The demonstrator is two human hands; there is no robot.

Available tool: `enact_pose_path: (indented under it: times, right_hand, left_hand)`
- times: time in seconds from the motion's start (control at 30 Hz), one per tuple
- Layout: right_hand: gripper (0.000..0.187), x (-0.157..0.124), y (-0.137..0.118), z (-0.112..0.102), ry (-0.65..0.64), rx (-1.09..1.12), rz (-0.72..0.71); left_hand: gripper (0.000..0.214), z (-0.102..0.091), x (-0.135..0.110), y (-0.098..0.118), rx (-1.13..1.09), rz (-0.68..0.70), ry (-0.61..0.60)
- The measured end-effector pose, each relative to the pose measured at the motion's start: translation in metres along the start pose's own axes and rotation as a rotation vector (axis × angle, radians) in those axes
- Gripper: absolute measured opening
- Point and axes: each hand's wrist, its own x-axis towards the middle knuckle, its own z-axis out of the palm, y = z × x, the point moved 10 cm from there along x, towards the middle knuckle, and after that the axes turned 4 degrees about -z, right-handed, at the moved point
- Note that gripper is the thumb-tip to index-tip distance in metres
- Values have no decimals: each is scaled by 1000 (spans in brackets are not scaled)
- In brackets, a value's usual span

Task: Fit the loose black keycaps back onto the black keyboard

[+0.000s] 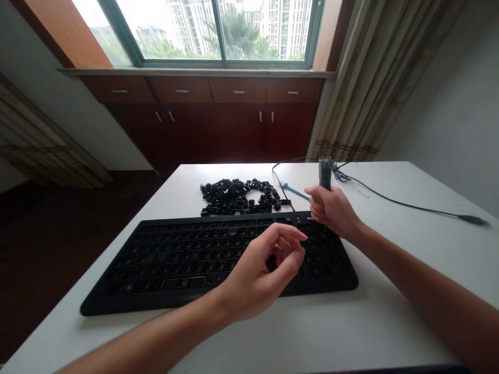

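A black full-size keyboard (187,249) lies across the white table, its keycaps mostly off and the switch positions bare. My right hand (333,210) is closed in a fist over its upper right corner, around an upright black tool (325,174). The tool's blocky end sticks up above the fist, and a thin wire-like tip shows below it. Over the right half of the keyboard hovers my left hand (268,270), fingers loosely curled, thumb and index fingertip slightly apart. Nothing shows in it. Behind the keyboard lies a heap of loose black keycaps (230,195).
A blue stick-like tool (295,191) lies behind the keyboard, left of my right hand. A black cable (393,196) runs across the back right of the white table (424,259). Near it is a small bent wire (363,194). Wooden cabinets (234,124) stand beyond, under a window.
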Motion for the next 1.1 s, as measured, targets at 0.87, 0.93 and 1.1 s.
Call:
enact_pose_path:
  times: [0.87,0.93,1.1]
  right_hand:
    - [51,-6,-9,10,-272,207,-45]
    - [52,-8,-10,10,-285,215,-50]
    - [50,-5,-6,14,-345,194,-11]
  left_hand:
    - [17,0,-1,-4,-2,-24,-8]
    - [17,1,-1,-4,2,-31,-8]
    - [17,1,-1,-3,6,-31,-15]
